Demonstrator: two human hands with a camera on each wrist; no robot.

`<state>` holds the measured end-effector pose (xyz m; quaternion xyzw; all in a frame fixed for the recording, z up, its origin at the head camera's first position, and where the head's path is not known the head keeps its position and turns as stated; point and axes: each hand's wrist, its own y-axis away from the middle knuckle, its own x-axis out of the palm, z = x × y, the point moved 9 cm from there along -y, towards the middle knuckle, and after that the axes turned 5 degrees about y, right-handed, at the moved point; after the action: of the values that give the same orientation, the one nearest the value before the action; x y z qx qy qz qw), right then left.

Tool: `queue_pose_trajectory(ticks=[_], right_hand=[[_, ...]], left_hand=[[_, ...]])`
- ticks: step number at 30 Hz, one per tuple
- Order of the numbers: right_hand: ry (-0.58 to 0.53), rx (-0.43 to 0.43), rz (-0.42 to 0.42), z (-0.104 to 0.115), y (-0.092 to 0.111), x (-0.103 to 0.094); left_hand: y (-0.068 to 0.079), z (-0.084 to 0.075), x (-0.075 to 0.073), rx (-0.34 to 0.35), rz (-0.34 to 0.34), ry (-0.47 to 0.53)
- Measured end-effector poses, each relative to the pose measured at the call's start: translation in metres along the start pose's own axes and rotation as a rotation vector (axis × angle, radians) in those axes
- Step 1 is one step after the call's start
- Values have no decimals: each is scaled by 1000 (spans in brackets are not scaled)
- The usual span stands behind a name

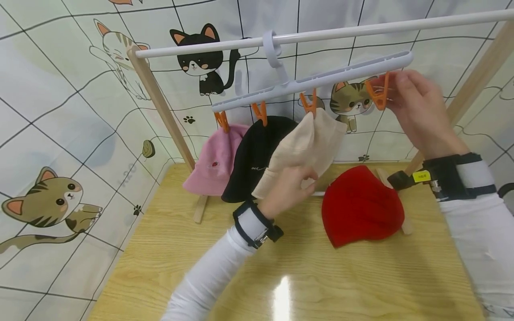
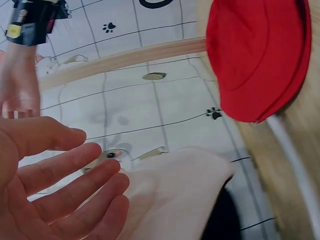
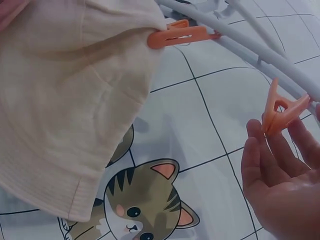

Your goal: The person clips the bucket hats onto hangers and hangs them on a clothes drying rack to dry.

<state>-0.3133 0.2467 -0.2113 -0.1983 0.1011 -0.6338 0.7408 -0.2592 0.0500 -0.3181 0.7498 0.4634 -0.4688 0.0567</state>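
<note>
My right hand [image 1: 421, 104] is at the raised right end of the grey hanger [image 1: 341, 76], fingers loosely bent against an empty orange clip [image 3: 277, 117]. Low in front of a cream bucket hat [image 1: 321, 138] is my left hand [image 1: 286, 189], its fingers relaxed and apart, holding nothing; the left wrist view shows them beside the fabric. Orange clips pin the cream hat, a black bucket hat [image 1: 254, 151] and a pink bucket hat [image 1: 214, 162] to the hanger. On the table lies a red hat [image 1: 361, 207], right of the left hand.
The hanger hooks over a white rail [image 1: 341, 32] and tilts down to the left. Wooden posts [image 1: 160, 104] support the rail at both sides. A cat-patterned wall [image 1: 52, 111] stands behind and at the left of the wooden table [image 1: 160, 263].
</note>
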Motion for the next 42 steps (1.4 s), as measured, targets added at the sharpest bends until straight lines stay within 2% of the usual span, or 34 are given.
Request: queue_pose_trajectory(ticks=[9, 14, 18, 20, 24, 28, 35, 42], right_hand=[[4, 0, 14, 2, -1, 8], [-48, -10, 82, 1, 0, 13], [-111, -28, 150, -1, 0, 20], [-129, -41, 170, -2, 1, 22], [-157, -49, 181, -8, 1, 24], [-161, -34, 174, -16, 2, 25], [-181, -14, 179, -23, 3, 26], [-180, -20, 184, -26, 2, 25]], left_hand=[[3, 26, 29, -69, 4, 2], [1, 31, 51, -82, 39, 22], [-3, 28, 77, -88, 96, 55], [-5, 25, 91, -89, 125, 31], [-10, 20, 118, -92, 193, 6], [-10, 13, 142, -73, 279, 39], [0, 11, 180, -46, 467, -7], [11, 19, 203, -61, 546, -53]])
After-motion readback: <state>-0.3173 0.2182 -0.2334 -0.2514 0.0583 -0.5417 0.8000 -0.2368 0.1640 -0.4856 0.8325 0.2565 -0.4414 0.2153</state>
